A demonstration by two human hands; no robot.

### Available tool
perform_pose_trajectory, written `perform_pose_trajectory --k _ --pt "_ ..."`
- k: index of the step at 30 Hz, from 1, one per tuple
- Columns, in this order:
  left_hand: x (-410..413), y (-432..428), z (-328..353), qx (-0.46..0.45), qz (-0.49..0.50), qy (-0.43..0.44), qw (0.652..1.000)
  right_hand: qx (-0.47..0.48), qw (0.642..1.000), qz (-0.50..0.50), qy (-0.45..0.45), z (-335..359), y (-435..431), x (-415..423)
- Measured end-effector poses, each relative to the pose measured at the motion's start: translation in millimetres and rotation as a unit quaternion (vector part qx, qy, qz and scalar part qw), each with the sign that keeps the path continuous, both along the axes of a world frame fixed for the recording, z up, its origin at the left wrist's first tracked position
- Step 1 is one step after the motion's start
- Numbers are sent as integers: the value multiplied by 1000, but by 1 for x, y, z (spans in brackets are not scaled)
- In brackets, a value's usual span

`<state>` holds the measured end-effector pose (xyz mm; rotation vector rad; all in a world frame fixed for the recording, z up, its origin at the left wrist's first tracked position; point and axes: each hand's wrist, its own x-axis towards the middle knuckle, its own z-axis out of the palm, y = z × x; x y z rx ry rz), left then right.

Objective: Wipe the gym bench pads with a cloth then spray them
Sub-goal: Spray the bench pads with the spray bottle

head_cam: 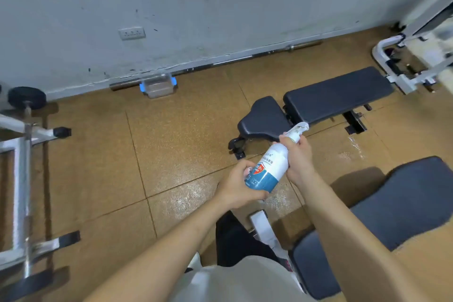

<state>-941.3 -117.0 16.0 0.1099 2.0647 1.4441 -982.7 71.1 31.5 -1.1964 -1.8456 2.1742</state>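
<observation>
A white and blue spray bottle (270, 167) is held tilted in front of me, nozzle pointing away toward the far bench. My left hand (239, 185) grips its lower body. My right hand (297, 155) wraps the neck just below the white spray head. Beyond the bottle lies a bench with a dark seat pad (263, 117) and a long dark back pad (338, 94). A second bench with dark pads (404, 200) is close at my lower right. No cloth is visible.
A barbell (220, 62) lies along the base of the grey wall, with a clear plastic box (158, 86) beside it. A white metal rack (22, 179) stands at the left, another white frame (402, 61) at the upper right. Brown tiled floor lies between.
</observation>
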Motion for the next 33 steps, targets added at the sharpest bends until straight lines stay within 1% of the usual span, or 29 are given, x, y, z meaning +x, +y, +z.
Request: perform_pose_trajectory --k 3,8,11,18,25,33 --pt "-53 36 -8 -28 -61 3 998 2 999 -53 -10 -11 39 -32" --pt "-127 85 -23 -61 -129 -26 989 20 992 -114 -54 -30 88 -80" --pt "-162 107 -32 -71 -149 -43 985 38 990 -118 -69 -35 105 -109" --pt "-222 137 -51 -79 -185 -71 977 0 980 -189 -69 -37 129 -156" --pt "-258 138 -58 -67 -259 -90 959 5 970 -230 -84 -37 122 -177" --pt "-300 86 -56 -57 -353 -65 932 29 954 -291 -63 -21 60 -192"
